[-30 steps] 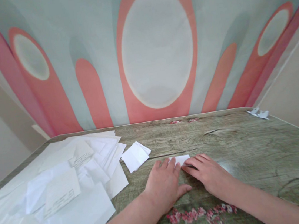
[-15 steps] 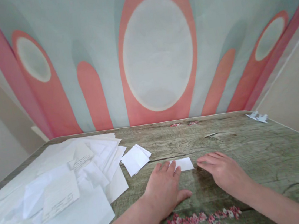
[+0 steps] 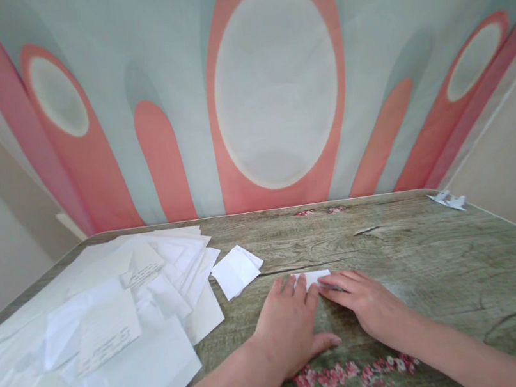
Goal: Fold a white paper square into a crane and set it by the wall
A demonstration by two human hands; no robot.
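A small folded piece of white paper lies on the wood-patterned table between my two hands. My left hand rests flat, its fingertips on the left part of the paper and its thumb spread out to the right. With fingers stretched out, my right hand touches the paper's lower right edge; its fingertips cover that corner. Whether the right thumb is under the paper cannot be made out. Just left of my left hand are a few small white paper squares, lying loosely on one another.
A big spread of white sheets covers the table's left side, some with print. Torn paper scraps sit at the far right edge. Pink blossoms show on the table surface near me. A coral and grey-green patterned backdrop rises behind the table.
My right hand has moved left, from beside the paper onto its right edge. My left hand stays on the paper. The view has shifted slightly.
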